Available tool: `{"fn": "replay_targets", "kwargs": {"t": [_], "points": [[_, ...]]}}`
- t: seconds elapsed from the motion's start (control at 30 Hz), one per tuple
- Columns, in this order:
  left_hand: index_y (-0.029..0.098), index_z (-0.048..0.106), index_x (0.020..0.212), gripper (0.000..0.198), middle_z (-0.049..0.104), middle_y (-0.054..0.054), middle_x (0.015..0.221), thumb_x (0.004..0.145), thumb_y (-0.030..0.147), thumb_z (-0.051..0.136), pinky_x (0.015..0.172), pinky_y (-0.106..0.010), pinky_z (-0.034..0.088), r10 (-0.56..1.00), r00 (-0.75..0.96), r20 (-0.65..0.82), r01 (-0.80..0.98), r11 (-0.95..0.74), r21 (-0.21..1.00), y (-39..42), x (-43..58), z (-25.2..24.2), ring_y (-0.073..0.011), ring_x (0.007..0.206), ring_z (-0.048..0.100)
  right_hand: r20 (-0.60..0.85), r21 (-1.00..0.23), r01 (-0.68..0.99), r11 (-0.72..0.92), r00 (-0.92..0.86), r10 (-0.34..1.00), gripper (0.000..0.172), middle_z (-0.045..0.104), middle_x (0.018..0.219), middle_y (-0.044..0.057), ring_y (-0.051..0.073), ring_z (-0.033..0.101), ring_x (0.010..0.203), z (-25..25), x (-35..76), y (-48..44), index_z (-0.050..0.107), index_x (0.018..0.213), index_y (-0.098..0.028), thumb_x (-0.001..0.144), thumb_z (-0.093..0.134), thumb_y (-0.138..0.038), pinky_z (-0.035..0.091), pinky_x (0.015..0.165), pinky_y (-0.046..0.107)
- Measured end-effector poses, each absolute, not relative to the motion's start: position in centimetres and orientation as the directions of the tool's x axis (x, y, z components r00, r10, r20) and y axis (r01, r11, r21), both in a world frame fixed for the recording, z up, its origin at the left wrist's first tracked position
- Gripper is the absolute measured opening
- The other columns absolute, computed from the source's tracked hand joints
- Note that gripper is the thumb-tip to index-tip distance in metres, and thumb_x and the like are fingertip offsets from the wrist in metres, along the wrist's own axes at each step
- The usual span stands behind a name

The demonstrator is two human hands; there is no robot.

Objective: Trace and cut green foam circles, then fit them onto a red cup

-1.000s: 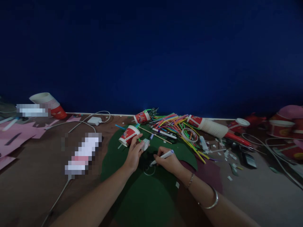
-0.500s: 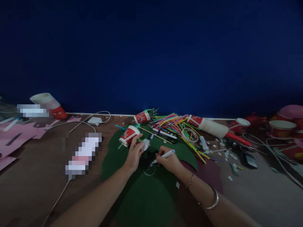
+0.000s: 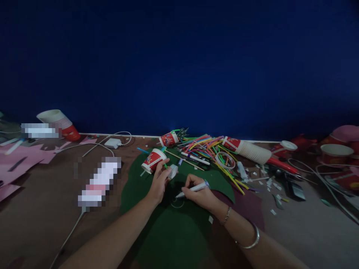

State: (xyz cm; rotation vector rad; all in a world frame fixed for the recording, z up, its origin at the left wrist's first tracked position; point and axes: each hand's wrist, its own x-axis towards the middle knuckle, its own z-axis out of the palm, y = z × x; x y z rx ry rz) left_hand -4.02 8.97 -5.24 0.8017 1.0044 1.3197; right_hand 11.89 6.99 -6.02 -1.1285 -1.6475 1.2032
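My right hand (image 3: 198, 191) grips a white marker (image 3: 193, 189), its tip pointing left and down at the dark green sheet (image 3: 171, 231). Just below the tip, a pale curved outline (image 3: 177, 204) shows on the sheet. The fingers of my left hand (image 3: 159, 184) are closed on a small whitish round piece (image 3: 173, 171); what it is I cannot make out. A bit of green shows by those fingers. Behind my left hand a red and white paper cup (image 3: 153, 160) leans tilted. A small purple marker cap (image 3: 180, 162) lies near the whitish piece.
Colourful straws (image 3: 206, 144) lie heaped at the back beside a tape roll (image 3: 224, 160), a capped marker (image 3: 195, 158) and a stack of paper cups (image 3: 254, 151). Scissors (image 3: 183, 133) rest by another cup (image 3: 168, 139). Paper scraps (image 3: 269, 183) litter the right. Cables and a white adapter (image 3: 112, 143) lie left.
The marker tip has moved left and slightly down across the sheet, and the marker now shows more of its barrel. My left hand has hardly moved.
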Motion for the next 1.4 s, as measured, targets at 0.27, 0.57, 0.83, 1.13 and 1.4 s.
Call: {"fn": "replay_targets", "kwargs": {"t": [0.27,0.57,0.83,1.13,1.4], "points": [[0.025,0.049,0.115,0.045,0.057,0.001,0.086,0.073,0.031,0.061,0.073,-0.029,0.048,0.996,-0.015,-0.084,-0.406,0.071,0.911,9.01,-4.06,-5.51,-0.0161,0.08,0.062,0.009,-0.971,0.22,0.092,-0.354,0.935,0.02,0.055,0.05,-0.005,0.008,0.047,0.044,-6.96,11.58,7.33,0.047,0.063,-0.019,0.07,0.064,-0.028,0.033,0.043,0.018],[0.026,0.049,0.116,0.045,0.057,0.001,0.087,0.073,0.031,0.061,0.075,-0.03,0.048,0.995,-0.019,-0.094,-0.392,0.079,0.917,8.92,-4.04,-5.42,-0.0162,0.081,0.062,-0.004,-0.963,0.253,0.097,-0.373,0.928,0.02,0.056,0.051,-0.004,0.008,0.045,0.046,-6.63,11.53,7.12,0.047,0.063,-0.019,0.069,0.064,-0.027,0.032,0.043,0.017],[0.027,0.049,0.116,0.045,0.057,0.001,0.088,0.072,0.033,0.061,0.075,-0.032,0.049,0.995,-0.024,-0.101,-0.381,0.084,0.921,8.97,-4.08,-5.39,-0.0164,0.08,0.063,-0.001,-0.943,0.311,0.122,-0.368,0.93,0.02,0.054,0.051,-0.005,0.007,0.043,0.045,-6.7,11.58,7.11,0.049,0.064,-0.018,0.069,0.065,-0.029,0.031,0.042,0.017],[0.026,0.049,0.117,0.047,0.057,0.001,0.086,0.072,0.031,0.061,0.072,-0.029,0.049,0.995,-0.028,-0.1,-0.387,0.082,0.919,9.03,-4.0,-5.42,-0.0166,0.08,0.063,-0.001,-0.938,0.324,0.124,-0.36,0.933,0.021,0.056,0.052,-0.004,0.008,0.047,0.046,-6.96,11.53,7.17,0.048,0.065,-0.019,0.071,0.064,-0.031,0.032,0.042,0.017],[0.026,0.049,0.117,0.048,0.059,0.001,0.086,0.071,0.032,0.062,0.072,-0.029,0.049,0.996,-0.018,-0.088,-0.407,0.073,0.911,9.02,-4.06,-5.42,-0.0156,0.078,0.063,0.011,-0.939,0.32,0.123,-0.33,0.944,0.021,0.053,0.049,-0.005,0.008,0.045,0.045,-6.67,11.38,7.2,0.047,0.063,-0.019,0.07,0.063,-0.029,0.032,0.043,0.017]]}}
